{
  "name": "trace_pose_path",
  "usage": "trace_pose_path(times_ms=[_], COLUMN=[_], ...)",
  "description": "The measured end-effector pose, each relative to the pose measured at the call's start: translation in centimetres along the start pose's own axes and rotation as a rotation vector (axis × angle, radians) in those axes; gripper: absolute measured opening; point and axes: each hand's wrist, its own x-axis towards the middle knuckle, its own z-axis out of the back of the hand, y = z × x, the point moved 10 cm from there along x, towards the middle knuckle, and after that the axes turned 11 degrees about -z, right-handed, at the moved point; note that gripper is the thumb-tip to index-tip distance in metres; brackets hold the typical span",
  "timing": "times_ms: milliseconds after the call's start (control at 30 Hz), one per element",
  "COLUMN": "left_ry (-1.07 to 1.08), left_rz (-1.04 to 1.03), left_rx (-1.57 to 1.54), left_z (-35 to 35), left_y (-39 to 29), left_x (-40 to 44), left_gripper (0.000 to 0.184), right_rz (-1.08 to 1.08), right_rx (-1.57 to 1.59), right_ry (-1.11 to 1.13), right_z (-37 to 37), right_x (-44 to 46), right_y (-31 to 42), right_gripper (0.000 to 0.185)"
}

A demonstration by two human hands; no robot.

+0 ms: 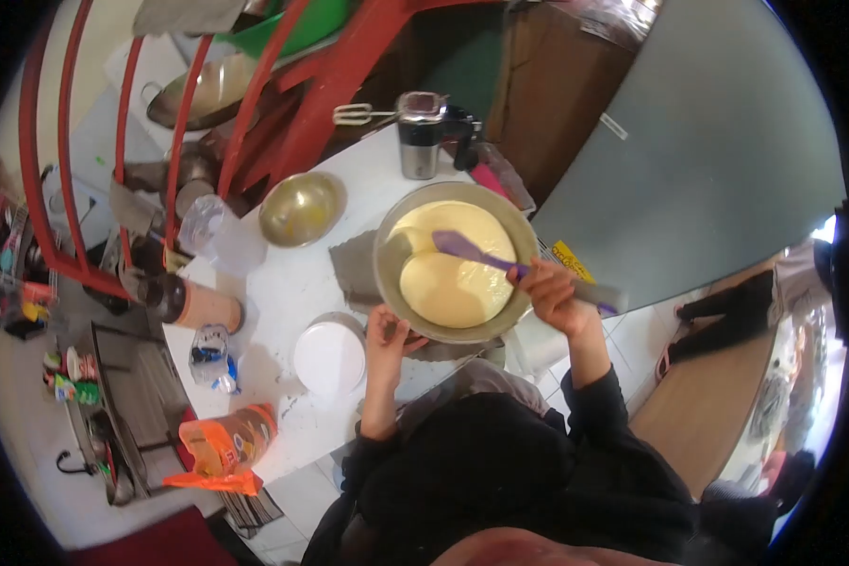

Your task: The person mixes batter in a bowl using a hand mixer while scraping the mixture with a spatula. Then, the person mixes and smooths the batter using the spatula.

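On the left, an orange bag (226,441) lies near the table's edge, with a small metal bowl (297,209) above it and a white round tub (329,358) to its right. Just left of center, the left hand (391,330) touches the lower-left side of a large metal bowl (516,226), its grip unclear, while pale batter (441,291) fills the bowl mid-frame. Right of center, well apart from the left, the right hand (555,294) clasps a purple spatula (472,251), its blade over the batter.
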Motion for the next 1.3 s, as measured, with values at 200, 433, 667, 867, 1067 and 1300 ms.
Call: trace_pose_path(times_ms=[200, 433, 667, 867, 1067, 1300], left_ry=[0.063, 0.033, 0.038, 0.027, 0.07, 0.056], left_rz=[-0.035, -0.126, -0.129, -0.136, -0.124, -0.111], left_rx=[0.101, 0.103, 0.088, 0.141, 0.098, 0.025], left_z=[2.3, -0.2, 0.0, -0.1, -0.1, 1.0], left_y=[2.1, 0.1, -0.2, -0.5, -0.4, 0.3], left_x=[-0.4, 0.9, 0.8, 0.8, 0.7, 0.8], left_gripper=[0.042, 0.031, 0.025, 0.026, 0.024, 0.027], right_rz=[0.309, 0.363, 0.432, 0.397, 0.399, 0.336], right_rx=[-0.874, -0.969, -0.964, -0.9, -0.867, -1.018], right_ry=[-0.57, -0.538, -0.427, -0.379, -0.381, -0.381], right_z=[6.0, 10.8, 13.6, 14.9, 14.7, 14.8], right_x=[-6.5, -6.7, -6.1, -5.5, -5.3, -5.2], right_y=[-2.1, -3.2, -4.3, -3.6, -3.3, -2.4], right_gripper=[0.032, 0.017, 0.025, 0.03, 0.028, 0.028])
